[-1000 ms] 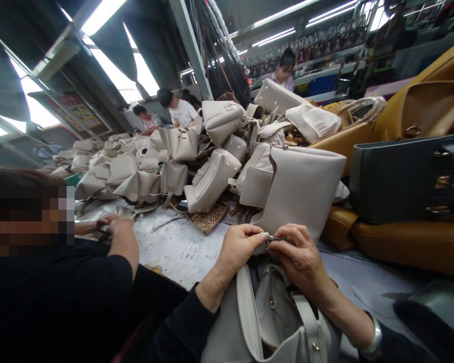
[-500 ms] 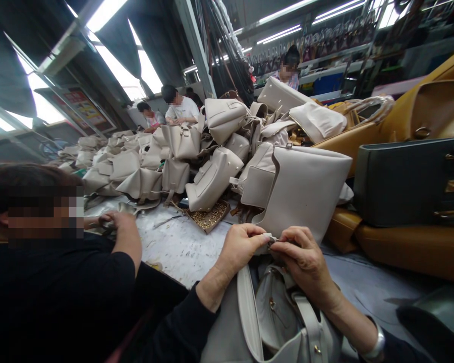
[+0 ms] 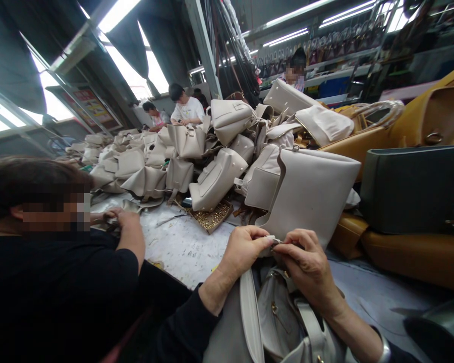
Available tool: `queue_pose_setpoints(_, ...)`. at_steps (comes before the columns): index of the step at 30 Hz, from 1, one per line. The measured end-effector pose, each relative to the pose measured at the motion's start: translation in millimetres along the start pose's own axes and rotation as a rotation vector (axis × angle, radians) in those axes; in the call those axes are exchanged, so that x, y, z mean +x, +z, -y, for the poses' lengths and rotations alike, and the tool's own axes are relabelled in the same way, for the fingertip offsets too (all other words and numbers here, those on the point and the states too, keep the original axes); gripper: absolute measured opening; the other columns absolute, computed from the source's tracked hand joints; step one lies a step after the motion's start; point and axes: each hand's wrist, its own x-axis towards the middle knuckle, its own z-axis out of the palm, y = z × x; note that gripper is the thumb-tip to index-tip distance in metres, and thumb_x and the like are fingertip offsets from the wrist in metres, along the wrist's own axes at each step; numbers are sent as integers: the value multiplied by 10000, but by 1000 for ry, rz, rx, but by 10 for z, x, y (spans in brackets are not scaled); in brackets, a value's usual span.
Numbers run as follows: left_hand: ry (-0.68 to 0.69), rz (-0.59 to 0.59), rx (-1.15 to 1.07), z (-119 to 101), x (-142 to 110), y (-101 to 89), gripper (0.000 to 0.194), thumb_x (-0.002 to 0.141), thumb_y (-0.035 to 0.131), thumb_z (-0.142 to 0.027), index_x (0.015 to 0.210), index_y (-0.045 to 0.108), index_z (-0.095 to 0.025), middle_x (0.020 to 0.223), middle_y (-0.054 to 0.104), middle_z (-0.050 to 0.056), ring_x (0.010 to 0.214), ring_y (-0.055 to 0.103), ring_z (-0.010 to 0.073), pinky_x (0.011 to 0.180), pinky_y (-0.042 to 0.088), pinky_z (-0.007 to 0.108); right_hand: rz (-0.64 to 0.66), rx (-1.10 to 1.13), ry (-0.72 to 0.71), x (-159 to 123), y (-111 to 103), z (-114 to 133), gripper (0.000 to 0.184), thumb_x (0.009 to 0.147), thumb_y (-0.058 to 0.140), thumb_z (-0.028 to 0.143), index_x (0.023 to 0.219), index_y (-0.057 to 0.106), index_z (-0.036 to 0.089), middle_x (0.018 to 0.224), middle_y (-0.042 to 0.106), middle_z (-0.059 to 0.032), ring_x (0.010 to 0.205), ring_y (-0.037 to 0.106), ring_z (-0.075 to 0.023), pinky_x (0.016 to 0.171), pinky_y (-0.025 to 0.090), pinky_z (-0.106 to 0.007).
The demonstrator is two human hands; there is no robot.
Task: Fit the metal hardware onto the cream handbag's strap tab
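Note:
My left hand (image 3: 244, 250) is closed, thumb and forefinger pinching a small pale strip (image 3: 274, 239). From the other side my right hand (image 3: 306, 264) pinches the same strip, fingertips almost meeting the left ones. What lies between the fingertips is partly hidden, so I cannot tell how the strip is fastened. Below both hands an open off-white handbag (image 3: 227, 327) stands with its grey lining and a gold zip pull (image 3: 274, 306) showing. Its handle (image 3: 251, 312) loops up under my left wrist. Right behind my hands leans another off-white bag (image 3: 318, 194).
A box of small gold fittings (image 3: 211, 218) sits on the white worktable (image 3: 174, 242). Off-white bags (image 3: 144, 166) pile up behind it. Mustard bags (image 3: 412, 257) and a dark green bag (image 3: 408, 189) lie at right. A co-worker in black (image 3: 60, 282) sits close on my left.
The whole view has shifted slightly, so the surroundings appear a little further right. Both hands keep their pinch on the strip, with only slight finger movement.

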Motion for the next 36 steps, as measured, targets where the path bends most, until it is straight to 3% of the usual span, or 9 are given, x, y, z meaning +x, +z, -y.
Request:
queue_pose_setpoints(12,40,-38,-32,62,-43,0,184,748,774,-275,851,823,-130,812,794,80,751,682,198,684,486,281,-51,72,114,7,70,-58,137,911,721,191,868,798,295,993,628,-69,969,536,-269,798,482,-414)
queue_pose_setpoints(23,30,-65,-64,-8,-52,-3,195,737,772,-297,821,819,-127,817,798,90,775,693,210,751,515,292,16,246,315,65,122,-95,134,854,761,205,812,826,314,1024,734,-40,1033,594,-273,901,477,-408)
queue_pose_setpoints(30,22,-76,-97,-26,-11,4,195,705,793,-306,792,820,-134,795,790,79,760,680,194,740,511,273,18,317,358,115,122,-94,145,833,754,158,773,811,278,909,748,-24,938,621,-237,838,486,-357)
queue_pose_setpoints(36,-13,-75,-119,17,24,-34,225,687,811,-328,794,821,-130,781,783,76,736,669,181,712,513,262,111,326,505,210,127,-130,174,768,778,105,772,816,275,850,745,-11,839,671,-209,760,514,-319)
